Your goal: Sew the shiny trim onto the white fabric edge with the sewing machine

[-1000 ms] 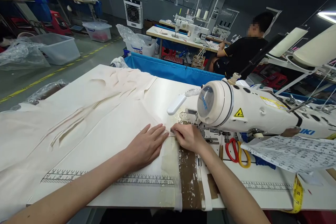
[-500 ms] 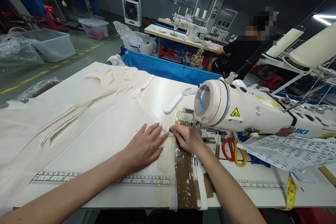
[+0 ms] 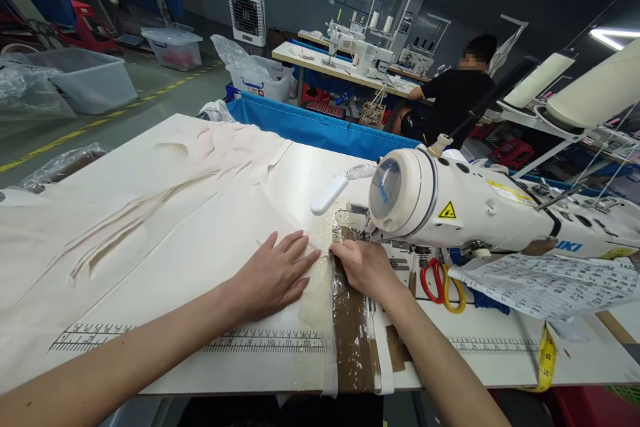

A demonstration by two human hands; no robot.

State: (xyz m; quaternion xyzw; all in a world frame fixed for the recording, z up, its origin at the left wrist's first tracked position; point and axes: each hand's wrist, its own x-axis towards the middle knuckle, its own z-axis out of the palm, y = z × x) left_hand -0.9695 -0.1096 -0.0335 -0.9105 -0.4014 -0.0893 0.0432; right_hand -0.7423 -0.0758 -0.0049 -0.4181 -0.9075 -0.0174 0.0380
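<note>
A wide piece of cream fabric (image 3: 200,213) spreads over the left of the white sewing table, wrinkled at its far end. My left hand (image 3: 277,273) lies flat on its right part, fingers spread. Just to the right, my right hand (image 3: 364,270) is closed in a pinch at the fabric's edge, over a strip of brown tape (image 3: 353,340). Its fingertips partly hide what they grip. The white sewing machine (image 3: 425,197) stands beyond the right hand, its needle area close to the knuckles and mostly covered.
Red and yellow-handled scissors (image 3: 444,285), a printed paper sheet (image 3: 555,280) and a yellow tape measure (image 3: 547,360) are at the right. A ruler scale (image 3: 260,341) marks the front of the table. Behind hangs a blue cloth trough (image 3: 320,127); a person (image 3: 450,103) sits farther back.
My right hand has shifted slightly right, and its fingers have drawn in at the fabric edge. My left hand stays flat on the fabric. The view has tilted slightly.
</note>
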